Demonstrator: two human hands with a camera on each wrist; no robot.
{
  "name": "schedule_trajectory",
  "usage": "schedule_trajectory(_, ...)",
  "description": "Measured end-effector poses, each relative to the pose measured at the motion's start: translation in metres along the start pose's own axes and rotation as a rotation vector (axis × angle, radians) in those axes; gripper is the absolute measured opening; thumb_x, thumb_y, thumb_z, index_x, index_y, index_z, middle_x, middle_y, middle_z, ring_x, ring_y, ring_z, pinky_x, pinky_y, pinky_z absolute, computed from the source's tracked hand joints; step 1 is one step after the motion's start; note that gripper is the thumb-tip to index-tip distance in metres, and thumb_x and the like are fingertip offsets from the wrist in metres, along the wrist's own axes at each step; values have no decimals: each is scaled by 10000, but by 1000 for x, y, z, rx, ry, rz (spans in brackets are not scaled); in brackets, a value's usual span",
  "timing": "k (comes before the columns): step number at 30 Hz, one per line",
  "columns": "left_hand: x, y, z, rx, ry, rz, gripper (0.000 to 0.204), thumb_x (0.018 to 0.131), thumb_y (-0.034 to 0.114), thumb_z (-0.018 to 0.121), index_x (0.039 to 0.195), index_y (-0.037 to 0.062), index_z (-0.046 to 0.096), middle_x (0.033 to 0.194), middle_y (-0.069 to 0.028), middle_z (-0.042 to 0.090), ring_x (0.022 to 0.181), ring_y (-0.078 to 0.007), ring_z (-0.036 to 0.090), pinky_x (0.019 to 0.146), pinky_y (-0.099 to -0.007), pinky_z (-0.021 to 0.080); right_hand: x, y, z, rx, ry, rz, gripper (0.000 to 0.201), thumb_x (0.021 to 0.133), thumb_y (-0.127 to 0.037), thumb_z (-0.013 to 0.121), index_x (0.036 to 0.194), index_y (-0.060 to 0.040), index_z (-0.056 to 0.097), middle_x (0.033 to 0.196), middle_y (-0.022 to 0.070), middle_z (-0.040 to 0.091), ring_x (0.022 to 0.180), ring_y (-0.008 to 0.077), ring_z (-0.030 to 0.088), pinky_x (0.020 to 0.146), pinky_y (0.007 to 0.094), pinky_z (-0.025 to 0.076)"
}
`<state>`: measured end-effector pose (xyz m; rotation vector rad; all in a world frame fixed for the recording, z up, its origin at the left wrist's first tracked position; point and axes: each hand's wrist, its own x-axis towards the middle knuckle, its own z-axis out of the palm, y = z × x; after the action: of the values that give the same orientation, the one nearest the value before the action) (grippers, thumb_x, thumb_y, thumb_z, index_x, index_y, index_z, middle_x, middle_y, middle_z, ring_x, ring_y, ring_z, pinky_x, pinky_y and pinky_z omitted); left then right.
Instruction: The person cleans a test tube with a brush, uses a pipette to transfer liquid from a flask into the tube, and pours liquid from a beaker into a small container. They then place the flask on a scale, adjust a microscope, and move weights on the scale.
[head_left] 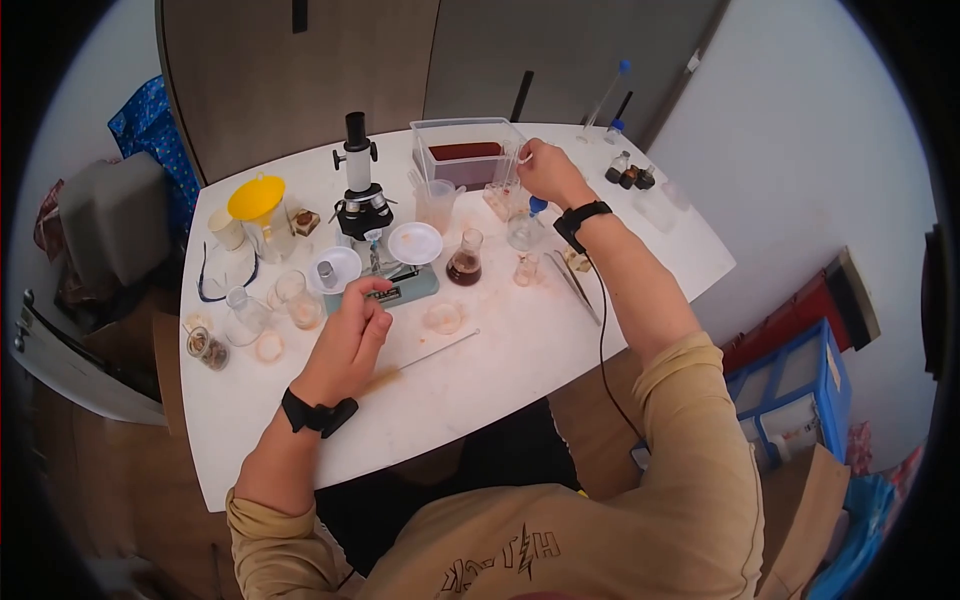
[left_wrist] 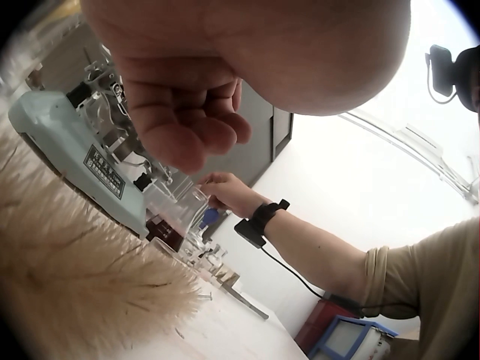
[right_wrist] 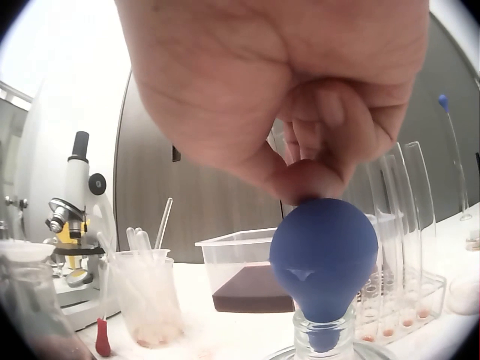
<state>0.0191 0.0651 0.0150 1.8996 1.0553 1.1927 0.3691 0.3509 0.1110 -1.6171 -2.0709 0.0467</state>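
Observation:
My right hand (head_left: 551, 172) is at the clear test tube rack (right_wrist: 437, 298), its thumb and fingers pinching a glass test tube that the fingers largely hide. Several upright test tubes (right_wrist: 421, 225) with a little reddish matter at the bottom stand in the rack. Nearer the right wrist camera, a blue rubber bulb (right_wrist: 322, 251) sits in the neck of a clear glass flask (head_left: 522, 232). My left hand (head_left: 350, 335) hovers over the table's front left with loosely curled fingers, holding nothing. Below it lies a bristle brush (left_wrist: 90, 262) with a wire handle.
Ahead of the left hand stands a balance (head_left: 412, 286) with white pans, with a microscope (head_left: 358, 180) behind. An Erlenmeyer flask of dark liquid (head_left: 465, 268) stands mid-table. Tweezers (head_left: 575, 290) lie right. A plastic tub (right_wrist: 232, 259) and a beaker of pipettes (right_wrist: 146, 300) are at the back.

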Motion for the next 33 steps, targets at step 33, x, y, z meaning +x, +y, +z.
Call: schedule_trajectory(33,0,7,-2,11,0,-88,393,1194,150,568,1538,-2,452,879,-53,567,805,-184,572,794,-332,484,6,44,-16,57,-96,-89,351,981,-220,786,1299,-75,807,895,97,734,847,255,702,825,399,570)
